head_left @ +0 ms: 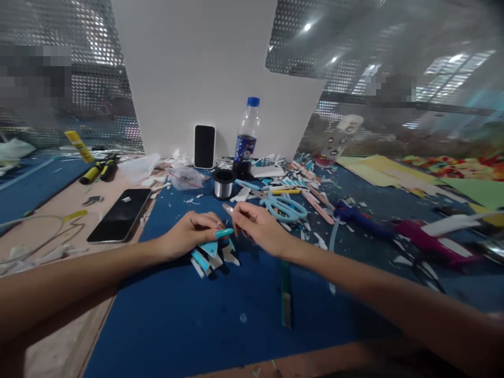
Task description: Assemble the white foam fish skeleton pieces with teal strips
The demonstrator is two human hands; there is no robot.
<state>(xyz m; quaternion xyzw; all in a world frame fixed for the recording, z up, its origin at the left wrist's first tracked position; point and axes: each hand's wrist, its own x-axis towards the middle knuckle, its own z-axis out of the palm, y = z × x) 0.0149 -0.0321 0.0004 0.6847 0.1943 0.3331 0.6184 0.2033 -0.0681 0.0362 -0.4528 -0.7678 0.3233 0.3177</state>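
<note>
My left hand [189, 233] rests on the blue mat [189, 315], fingers curled around small teal and white foam pieces [210, 252]. A teal strip [223, 232] sticks out from its fingertips. My right hand [258, 226] sits just to the right, fingers pinched together near that strip, touching the left fingertips. What the right fingers pinch is too small to make out. Light blue scissors [285, 206] lie right behind the right hand.
A black phone [119, 215] lies flat at left, another phone [205, 146] stands against a white board. A bottle [246, 137], wire spool [223, 182], glue guns [394, 228], a craft knife [285, 291], yellow-handled pliers [96, 170] and foam scraps surround the hands.
</note>
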